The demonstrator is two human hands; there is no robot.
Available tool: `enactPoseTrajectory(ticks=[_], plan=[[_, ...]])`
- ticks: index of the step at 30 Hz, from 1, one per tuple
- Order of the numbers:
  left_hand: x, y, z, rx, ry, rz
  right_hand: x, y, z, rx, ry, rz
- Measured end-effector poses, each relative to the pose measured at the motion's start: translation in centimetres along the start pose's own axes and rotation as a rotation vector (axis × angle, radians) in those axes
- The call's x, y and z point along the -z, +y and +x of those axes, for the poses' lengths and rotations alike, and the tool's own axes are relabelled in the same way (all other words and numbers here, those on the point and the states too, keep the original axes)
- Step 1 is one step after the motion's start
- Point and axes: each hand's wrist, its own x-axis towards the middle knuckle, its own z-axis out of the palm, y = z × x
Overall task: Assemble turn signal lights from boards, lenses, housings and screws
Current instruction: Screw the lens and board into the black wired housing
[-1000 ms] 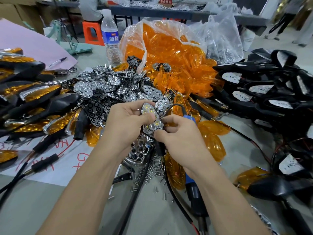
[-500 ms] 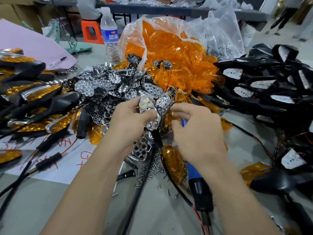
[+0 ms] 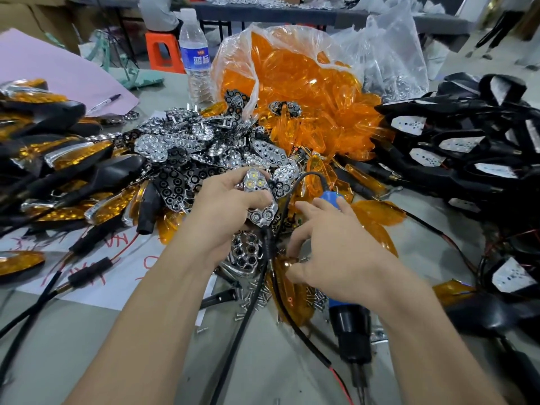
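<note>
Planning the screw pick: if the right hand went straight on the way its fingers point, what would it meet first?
Probably the amber lens just under the right hand's fingertips, with loose screws scattered by it; the black cable runs close alongside. Depth is unclear.

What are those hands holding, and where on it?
Left hand grips the chrome reflector board around its middle. Right hand hovers over the screws; hold unclear.

White Chinese characters on the blue label [image 3: 197, 62] of my water bottle [image 3: 194, 39]; I can't read the red scrawl on the paper [image 3: 87, 277].
</note>
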Motion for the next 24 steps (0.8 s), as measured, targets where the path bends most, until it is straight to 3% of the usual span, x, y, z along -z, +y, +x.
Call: enactPoseTrajectory(ticks=[2,4,8,10,13,17,19,24], plan=[[0.1,0.1,0.1,0.012,-0.005,-0.025,-0.4,-0.3,0.4,-0.014,0.080,-0.146],[0.4,0.1,0.0,0.036,-0.013,-0.047,-0.9,-0.4,0.9,-0.025,0.284,-0.128],[0.3,-0.1,-0.5,0.074,-0.067,-0.070,-1.3,0.0,1.0,-0.228,0.837,0.144],[-0.1,0.0,-0.8,0.063,-0.096,-0.054,-1.4,0.2,1.0,-0.259,0.956,0.305],[-0.3,0.1,-1.0,0.029,-0.147,-0.051,-1.6,-0.2,1.2,-0.152,0.988,0.456],[-0.8,0.0,-1.2,0.012,-0.172,0.001,-1.5,-0.8,1.2,-0.041,1.062,0.477],[-1.1,0.0,-1.3,0.018,-0.157,-0.001,-1.7,-0.6,1.2,0.022,0.963,0.501],[-1.0,-0.1,-1.0,-0.006,0.073,0.011,-1.9,0.2,1.2,0.071,0.573,0.708]])
